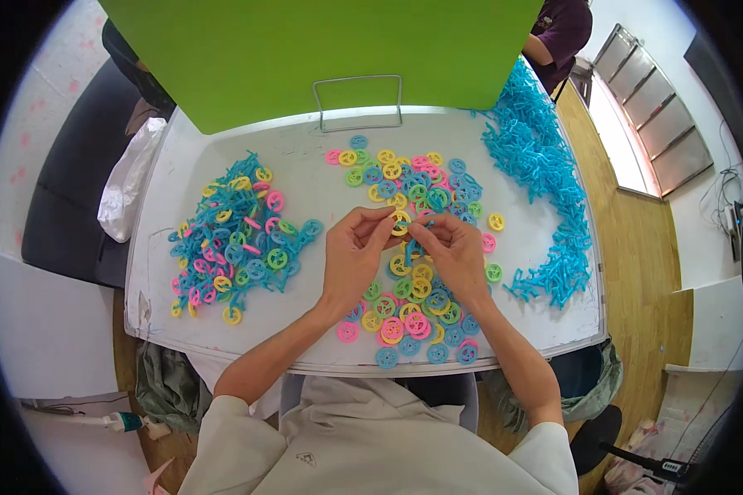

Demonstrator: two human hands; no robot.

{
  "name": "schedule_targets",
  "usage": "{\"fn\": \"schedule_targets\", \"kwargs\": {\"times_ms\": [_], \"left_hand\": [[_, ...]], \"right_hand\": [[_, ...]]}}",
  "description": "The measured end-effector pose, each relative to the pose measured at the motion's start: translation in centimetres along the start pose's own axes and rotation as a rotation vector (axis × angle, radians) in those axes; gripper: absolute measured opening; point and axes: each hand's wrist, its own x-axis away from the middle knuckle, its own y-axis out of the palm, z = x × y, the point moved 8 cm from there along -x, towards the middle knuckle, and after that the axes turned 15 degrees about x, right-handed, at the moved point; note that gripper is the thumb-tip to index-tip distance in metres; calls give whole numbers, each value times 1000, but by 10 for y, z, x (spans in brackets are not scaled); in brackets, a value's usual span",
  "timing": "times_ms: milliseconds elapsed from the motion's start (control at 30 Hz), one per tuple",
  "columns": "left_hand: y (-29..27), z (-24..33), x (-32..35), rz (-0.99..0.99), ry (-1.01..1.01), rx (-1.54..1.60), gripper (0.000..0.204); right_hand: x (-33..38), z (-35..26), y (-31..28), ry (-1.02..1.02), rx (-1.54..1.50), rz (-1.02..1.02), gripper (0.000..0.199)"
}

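Over the middle of the white table, my left hand [353, 254] pinches a yellow plastic wheel [399, 216] between thumb and fingers. My right hand [457, 254] meets it from the other side, its fingers closed on a blue plastic piece [412, 252] that hangs below the wheel. The two parts touch or nearly so; fingertips hide the exact join. Around and beneath both hands lie loose spoked wheels [416, 323] in pink, yellow, green and blue.
At the left is a heap of blue pieces with wheels on them [243, 239]. Loose blue pieces [537, 148] run along the right edge. A green panel [322, 49] stands at the back, with a metal wire bracket [359, 78] before it. Another person's purple sleeve [565, 29] shows at top right.
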Motion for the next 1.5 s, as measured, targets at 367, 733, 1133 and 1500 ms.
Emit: {"fn": "schedule_targets", "kwargs": {"times_ms": [367, 733, 1133, 1500], "left_hand": [[-5, -4, -5, -22, 1, -97, 23], [-1, -27, -5, -169, 81, -477, 31], [-9, 1, -14, -26, 22, -173, 18], [-10, -22, -10, -100, -231, -27, 21]], "right_hand": [[1, -7, -6, -84, 153, 49, 14], [4, -37, -18, -677, 366, 67, 26], [-7, -3, -26, 0, 144, -9, 14], [-1, -11, -12, -289, 166, 2, 13]]}}
